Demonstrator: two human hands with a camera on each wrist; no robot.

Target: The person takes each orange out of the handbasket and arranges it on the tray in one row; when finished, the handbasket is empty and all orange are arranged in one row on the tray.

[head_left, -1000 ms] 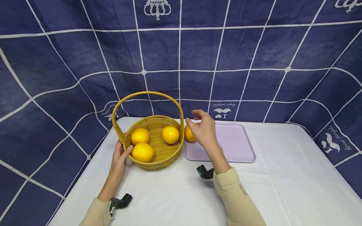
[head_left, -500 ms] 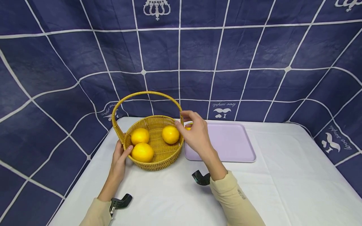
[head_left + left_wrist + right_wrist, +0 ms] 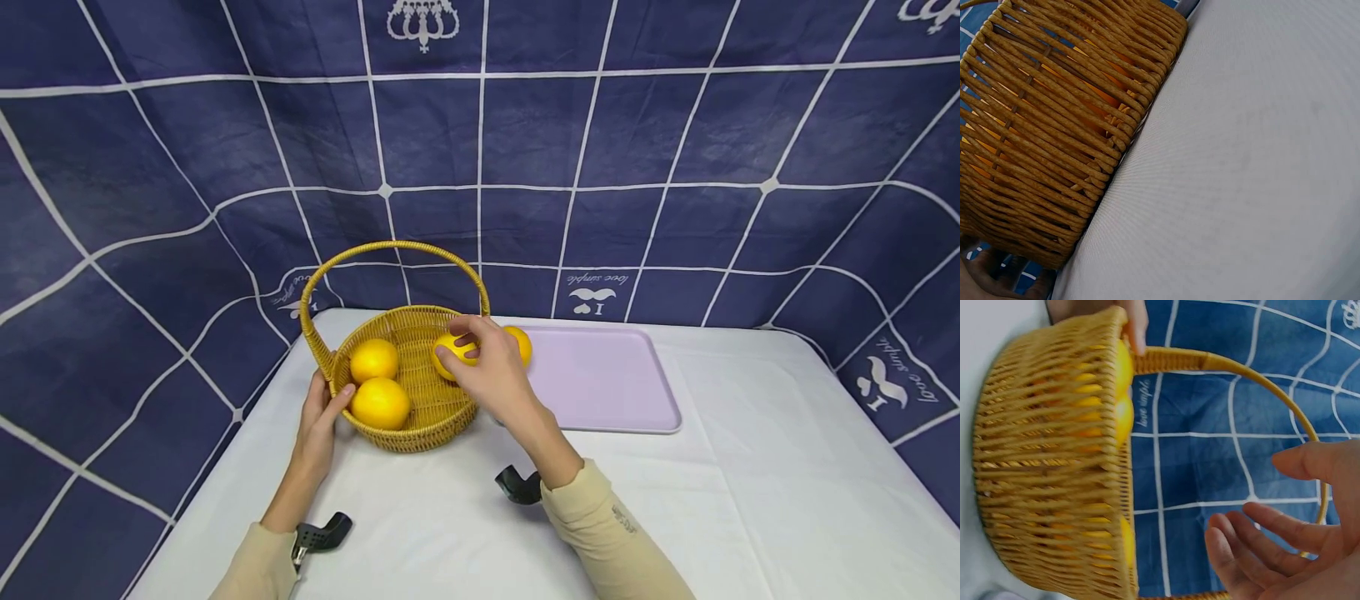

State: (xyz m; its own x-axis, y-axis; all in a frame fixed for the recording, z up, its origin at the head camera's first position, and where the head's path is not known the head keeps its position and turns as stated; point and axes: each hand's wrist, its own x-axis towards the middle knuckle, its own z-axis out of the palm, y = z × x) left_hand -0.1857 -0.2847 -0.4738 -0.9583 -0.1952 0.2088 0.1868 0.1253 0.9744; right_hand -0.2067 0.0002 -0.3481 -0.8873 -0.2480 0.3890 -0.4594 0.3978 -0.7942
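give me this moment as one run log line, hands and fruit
left hand: grips basket side | right hand: empty, above basket | basket: three yellow fruits | purple tray: one yellow fruit

The basket (image 3: pixel 408 441) looks rough and woven, the tray (image 3: pixel 600 375) smooth plastic, the fruit (image 3: pixel 381 404) faintly glossy.

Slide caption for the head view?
Left hand holds a basket of three fruits, right hand hovers above; another fruit on the tray.
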